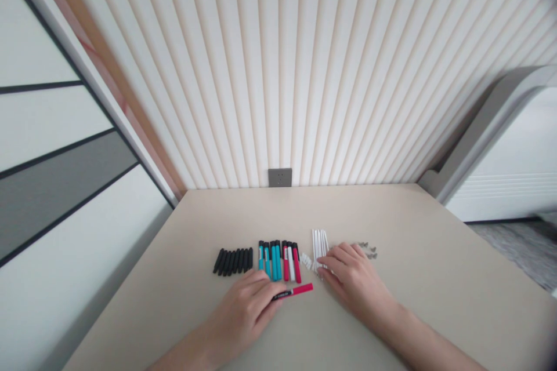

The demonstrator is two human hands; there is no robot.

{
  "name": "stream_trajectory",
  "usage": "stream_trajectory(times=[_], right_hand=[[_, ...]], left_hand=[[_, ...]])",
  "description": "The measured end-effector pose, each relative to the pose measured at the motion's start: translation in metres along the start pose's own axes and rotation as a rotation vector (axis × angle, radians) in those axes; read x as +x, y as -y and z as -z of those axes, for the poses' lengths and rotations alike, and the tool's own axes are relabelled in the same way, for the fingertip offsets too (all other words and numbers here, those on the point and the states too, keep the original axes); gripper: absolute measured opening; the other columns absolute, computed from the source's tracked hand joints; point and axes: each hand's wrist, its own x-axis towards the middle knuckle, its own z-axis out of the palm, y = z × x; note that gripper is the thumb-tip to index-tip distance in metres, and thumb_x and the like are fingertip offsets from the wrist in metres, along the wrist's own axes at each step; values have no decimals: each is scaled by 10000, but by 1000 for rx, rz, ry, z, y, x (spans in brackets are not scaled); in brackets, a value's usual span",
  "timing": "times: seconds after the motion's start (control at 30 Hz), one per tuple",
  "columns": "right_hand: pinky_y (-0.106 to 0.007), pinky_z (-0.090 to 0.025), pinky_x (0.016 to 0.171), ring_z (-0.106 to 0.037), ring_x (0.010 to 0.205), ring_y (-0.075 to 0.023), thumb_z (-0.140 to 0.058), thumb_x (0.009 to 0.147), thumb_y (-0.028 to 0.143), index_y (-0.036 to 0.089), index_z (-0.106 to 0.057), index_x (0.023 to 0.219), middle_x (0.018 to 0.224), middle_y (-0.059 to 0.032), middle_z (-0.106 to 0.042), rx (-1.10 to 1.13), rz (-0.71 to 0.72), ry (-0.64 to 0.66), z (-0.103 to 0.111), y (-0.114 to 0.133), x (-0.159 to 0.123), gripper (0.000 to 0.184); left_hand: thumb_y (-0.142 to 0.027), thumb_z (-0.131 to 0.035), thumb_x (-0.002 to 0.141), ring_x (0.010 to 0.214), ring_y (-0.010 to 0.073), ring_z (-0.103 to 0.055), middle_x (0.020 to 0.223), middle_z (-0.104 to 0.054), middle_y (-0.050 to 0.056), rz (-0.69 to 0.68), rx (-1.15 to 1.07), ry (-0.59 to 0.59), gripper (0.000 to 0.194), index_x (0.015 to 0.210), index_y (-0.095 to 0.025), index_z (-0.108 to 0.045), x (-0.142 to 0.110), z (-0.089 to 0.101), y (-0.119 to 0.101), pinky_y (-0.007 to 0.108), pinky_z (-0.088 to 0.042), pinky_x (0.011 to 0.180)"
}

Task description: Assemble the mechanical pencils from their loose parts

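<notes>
My left hand is closed around a red-and-black pen barrel, its red end pointing right and a little up. Small white print shows on the black part. My right hand has thumb and forefinger pinched at the lower ends of the thin white pen refills, which lie side by side. Between the hands rest red and white pen barrels with black ends. Teal pen barrels lie just left of these. Small white pieces sit beside the refills.
A row of black pen caps lies at the left on the beige table. Small grey clip-like pieces lie past my right hand. A ribbed wall with a dark socket stands behind.
</notes>
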Motion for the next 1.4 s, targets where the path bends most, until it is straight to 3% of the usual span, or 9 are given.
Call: stream_trajectory(times=[0.2, 0.47, 1.17, 1.4], right_hand=[[-325, -307, 705, -586, 727, -192, -548, 941, 225, 201, -636, 717, 714, -23, -653, -165, -160, 41, 2, -10, -7, 241], [-332, -348, 691, -630, 684, -212, -555, 915, 241, 210, -586, 700, 695, -11, -665, -167, -296, 155, -4, 5, -13, 219], [-335, -379, 667, -642, 755, -234, -515, 926, 146, 192, -626, 735, 761, -62, -677, -354, -324, 119, -6, 0, -15, 226], [-310, -375, 605, -652, 696, -210, -503, 939, 147, 182, -627, 769, 767, -53, -666, -327, -368, 173, -2, -2, -13, 213]], left_hand=[[-155, -539, 940, 835, 177, -606, 897, -666, 37, -13, 1, -10, 230, 1154, -211, -600, 0, 0, 1, 282, -491, 757], [-151, -511, 951, 830, 182, -599, 910, -670, 45, -13, -8, 16, 244, 1177, -207, -583, 1, 1, 0, 289, -486, 750], [-175, -513, 963, 833, 182, -593, 890, -658, 36, 18, 26, -14, 214, 1154, -210, -602, -1, -3, 4, 303, -473, 761], [-188, -469, 978, 840, 191, -595, 907, -648, 50, 123, 25, -110, 192, 1126, -201, -591, -2, 0, 11, 314, -476, 760]])
